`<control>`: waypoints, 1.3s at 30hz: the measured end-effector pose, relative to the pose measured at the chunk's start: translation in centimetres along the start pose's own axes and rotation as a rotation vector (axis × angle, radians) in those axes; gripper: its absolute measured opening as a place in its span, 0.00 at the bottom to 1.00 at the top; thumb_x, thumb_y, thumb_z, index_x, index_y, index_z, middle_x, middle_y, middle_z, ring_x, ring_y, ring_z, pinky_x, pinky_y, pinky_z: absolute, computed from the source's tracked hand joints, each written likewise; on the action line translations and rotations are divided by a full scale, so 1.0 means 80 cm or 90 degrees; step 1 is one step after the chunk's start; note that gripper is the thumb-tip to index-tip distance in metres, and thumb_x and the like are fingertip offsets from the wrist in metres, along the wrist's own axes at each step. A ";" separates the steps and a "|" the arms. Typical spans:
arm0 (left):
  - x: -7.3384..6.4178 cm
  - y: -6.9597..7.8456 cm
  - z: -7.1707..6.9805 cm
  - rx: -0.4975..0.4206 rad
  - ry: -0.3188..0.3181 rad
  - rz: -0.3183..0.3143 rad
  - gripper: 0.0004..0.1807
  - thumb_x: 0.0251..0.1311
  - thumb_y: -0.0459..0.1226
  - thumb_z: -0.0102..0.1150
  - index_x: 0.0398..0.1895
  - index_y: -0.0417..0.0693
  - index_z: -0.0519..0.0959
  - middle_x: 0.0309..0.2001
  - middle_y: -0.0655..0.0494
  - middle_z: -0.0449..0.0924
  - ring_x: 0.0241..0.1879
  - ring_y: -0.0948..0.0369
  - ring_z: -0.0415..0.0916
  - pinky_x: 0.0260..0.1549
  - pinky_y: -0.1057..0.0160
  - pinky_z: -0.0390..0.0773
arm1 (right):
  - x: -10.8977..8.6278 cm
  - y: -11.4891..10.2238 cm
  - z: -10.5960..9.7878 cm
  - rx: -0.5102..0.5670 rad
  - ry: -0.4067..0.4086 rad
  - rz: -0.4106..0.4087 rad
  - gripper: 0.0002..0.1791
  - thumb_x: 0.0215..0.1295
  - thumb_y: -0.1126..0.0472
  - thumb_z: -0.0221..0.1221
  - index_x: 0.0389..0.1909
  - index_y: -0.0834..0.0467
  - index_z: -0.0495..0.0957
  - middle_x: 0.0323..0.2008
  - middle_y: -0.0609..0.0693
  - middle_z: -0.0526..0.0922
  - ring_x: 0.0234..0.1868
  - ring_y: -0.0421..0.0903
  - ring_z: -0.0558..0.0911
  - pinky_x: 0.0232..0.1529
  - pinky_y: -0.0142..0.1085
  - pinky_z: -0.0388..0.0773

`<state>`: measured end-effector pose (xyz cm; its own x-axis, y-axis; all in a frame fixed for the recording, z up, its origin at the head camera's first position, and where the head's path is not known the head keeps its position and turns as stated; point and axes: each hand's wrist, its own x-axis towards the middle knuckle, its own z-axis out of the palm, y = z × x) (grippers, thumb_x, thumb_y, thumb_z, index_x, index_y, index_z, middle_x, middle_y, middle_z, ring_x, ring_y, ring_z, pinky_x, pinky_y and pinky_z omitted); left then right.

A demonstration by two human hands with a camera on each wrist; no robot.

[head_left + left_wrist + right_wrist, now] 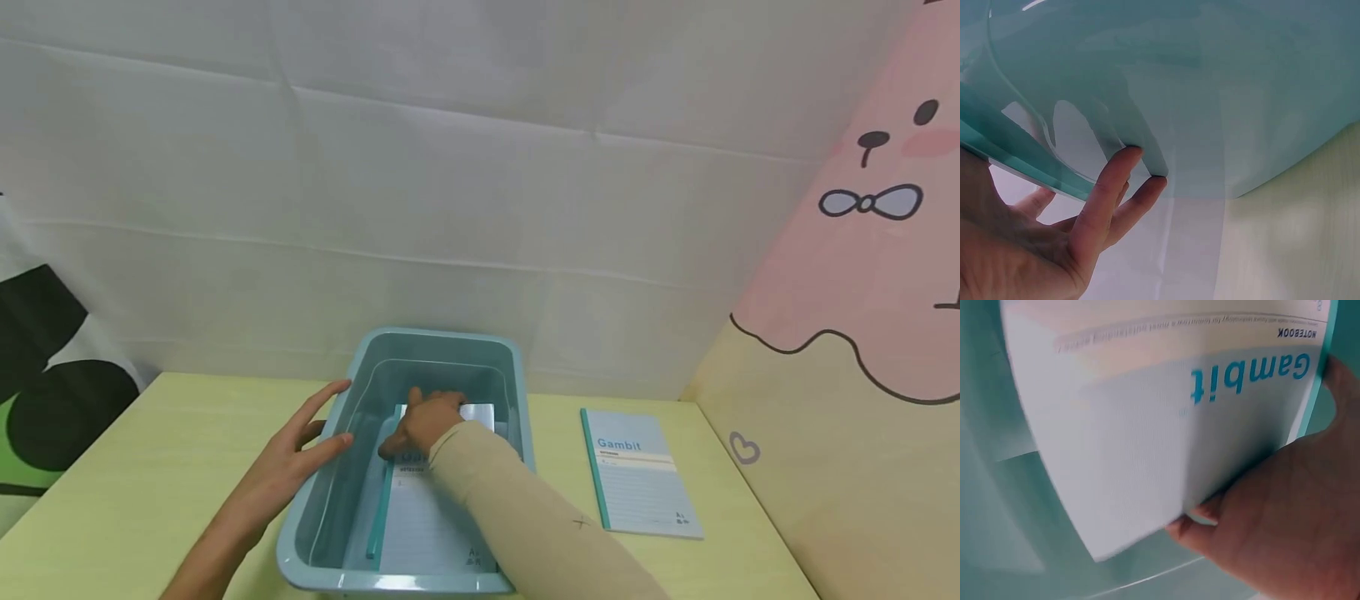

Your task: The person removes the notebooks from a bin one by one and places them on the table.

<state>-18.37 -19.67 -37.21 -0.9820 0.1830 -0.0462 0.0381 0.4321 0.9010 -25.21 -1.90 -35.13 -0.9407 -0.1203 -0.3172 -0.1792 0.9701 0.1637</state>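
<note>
A blue-green plastic bin stands on the table, with notebooks stacked inside. My right hand reaches into it and grips the top notebook at its upper corner. In the right wrist view the thumb lies at the teal spine and fingertips curl over the top edge of the "Gambit" cover. Beneath it, a second notebook shows only a strip at the left. My left hand is at the bin's left side; its extended fingers touch the outer wall.
Another Gambit notebook lies face up on the pale yellow table, right of the bin. A white sheet hangs behind the table. A wall panel with a pink cartoon figure borders the right side.
</note>
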 end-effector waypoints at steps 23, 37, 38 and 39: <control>0.001 0.000 0.000 -0.020 -0.003 -0.006 0.38 0.74 0.53 0.57 0.81 0.81 0.51 0.77 0.38 0.64 0.70 0.41 0.72 0.50 0.46 0.81 | 0.010 0.029 -0.044 0.078 0.161 0.033 0.54 0.64 0.19 0.48 0.78 0.53 0.61 0.68 0.57 0.79 0.68 0.53 0.79 0.71 0.49 0.72; 0.001 -0.002 -0.001 -0.033 -0.007 -0.017 0.38 0.75 0.51 0.56 0.81 0.82 0.51 0.76 0.37 0.66 0.64 0.43 0.77 0.48 0.48 0.81 | -0.009 0.050 -0.072 0.115 0.244 0.029 0.42 0.64 0.21 0.48 0.60 0.54 0.70 0.47 0.55 0.83 0.50 0.52 0.83 0.58 0.47 0.77; 0.001 -0.002 -0.001 -0.033 -0.006 -0.017 0.38 0.75 0.51 0.56 0.81 0.82 0.51 0.76 0.37 0.66 0.64 0.43 0.77 0.48 0.48 0.82 | -0.010 0.053 -0.074 0.121 0.246 0.027 0.42 0.65 0.22 0.48 0.59 0.54 0.70 0.47 0.55 0.83 0.49 0.52 0.83 0.58 0.47 0.77; 0.001 -0.002 -0.001 -0.034 -0.006 -0.018 0.37 0.75 0.51 0.56 0.81 0.82 0.51 0.75 0.37 0.66 0.64 0.43 0.77 0.48 0.48 0.82 | -0.012 0.056 -0.077 0.128 0.251 0.024 0.41 0.65 0.22 0.48 0.58 0.54 0.71 0.45 0.55 0.83 0.48 0.52 0.83 0.56 0.47 0.77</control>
<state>-18.47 -19.82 -37.31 -0.9809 0.1788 -0.0762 -0.0004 0.3900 0.9208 -26.90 1.24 -28.39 -0.9905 -0.1171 0.0728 -0.1194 0.9924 -0.0293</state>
